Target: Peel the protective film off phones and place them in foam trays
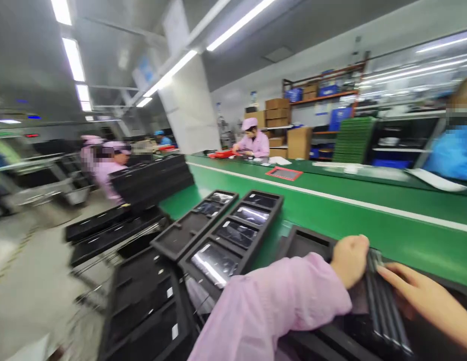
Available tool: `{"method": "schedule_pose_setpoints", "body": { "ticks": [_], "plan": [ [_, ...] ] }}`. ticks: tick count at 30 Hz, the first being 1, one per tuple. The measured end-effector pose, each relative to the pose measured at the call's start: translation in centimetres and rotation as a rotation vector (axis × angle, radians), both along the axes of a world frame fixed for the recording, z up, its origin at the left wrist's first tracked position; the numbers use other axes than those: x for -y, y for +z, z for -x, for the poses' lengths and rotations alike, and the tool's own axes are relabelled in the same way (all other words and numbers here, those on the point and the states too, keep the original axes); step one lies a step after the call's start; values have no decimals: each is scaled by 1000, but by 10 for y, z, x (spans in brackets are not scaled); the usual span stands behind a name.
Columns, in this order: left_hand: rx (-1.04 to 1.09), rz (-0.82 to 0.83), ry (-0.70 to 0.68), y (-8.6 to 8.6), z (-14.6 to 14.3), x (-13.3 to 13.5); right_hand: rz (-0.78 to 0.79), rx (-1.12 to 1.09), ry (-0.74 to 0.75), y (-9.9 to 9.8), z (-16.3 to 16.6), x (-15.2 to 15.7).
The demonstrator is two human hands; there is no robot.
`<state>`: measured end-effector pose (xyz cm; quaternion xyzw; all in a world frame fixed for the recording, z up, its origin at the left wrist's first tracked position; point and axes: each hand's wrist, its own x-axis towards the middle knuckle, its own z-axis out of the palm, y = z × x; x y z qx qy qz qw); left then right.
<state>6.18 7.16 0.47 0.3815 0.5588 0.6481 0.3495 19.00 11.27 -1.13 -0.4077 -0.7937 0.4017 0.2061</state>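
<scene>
My left hand [349, 259], in a pink sleeve, is closed on the top edge of a stack of thin dark panels [383, 301] standing on edge in a black tray [304, 240]. My right hand [425, 296] lies with fingers stretched flat against the other side of that stack. Two black compartment trays [233, 235] holding glossy dark panels lie just to the left, at the edge of the green conveyor belt [349, 210].
More black trays are stacked on a wire rack [116, 235] at lower left. A red-framed panel [284, 173] lies on the belt. People in pink coats work at the far end and on the left; someone in blue [453, 150] is at right. Shelves hold cardboard boxes.
</scene>
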Motion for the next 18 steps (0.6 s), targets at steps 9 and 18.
{"method": "schedule_pose_setpoints", "body": {
  "ticks": [9, 18],
  "plan": [
    [346, 83, -107, -9, -5, -1, 332, -267, -133, -2, 19, 3],
    [473, 210, -290, -21, 9, -3, 556, -325, -131, -10, 11, 2]
  ]
}}
